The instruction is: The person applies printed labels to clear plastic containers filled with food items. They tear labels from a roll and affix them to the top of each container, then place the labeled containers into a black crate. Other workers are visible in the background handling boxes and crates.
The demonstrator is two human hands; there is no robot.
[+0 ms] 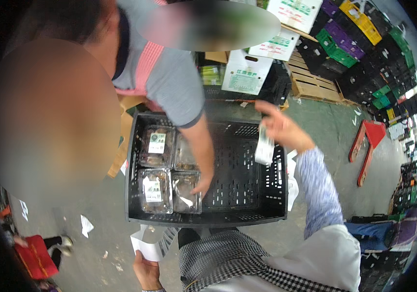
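- A co-worker's arm (pixel 200 146) partly hides 2 of 4 clear plastic boxes (pixel 156 191) in the slotted black crate's (pixel 235 182) left half.
- Left hand (pixel 147 271): pinching 1 curled white paper strip (pixel 149 249), outside the crate.
- Right hand (pixel 286 130): over the crate's right end, 1 white label (pixel 265 148) hanging there; cannot tell if gripped.
- Beyond: 1 slatted wooden pallet (pixel 315 91).

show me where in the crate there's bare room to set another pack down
The right half of the crate is bare, bordered by the four packs and the crate's right wall; your right hand and its label partly cover the upper right. The left half is crowded: packs two by two, a co-worker's arm over the right-hand pair.
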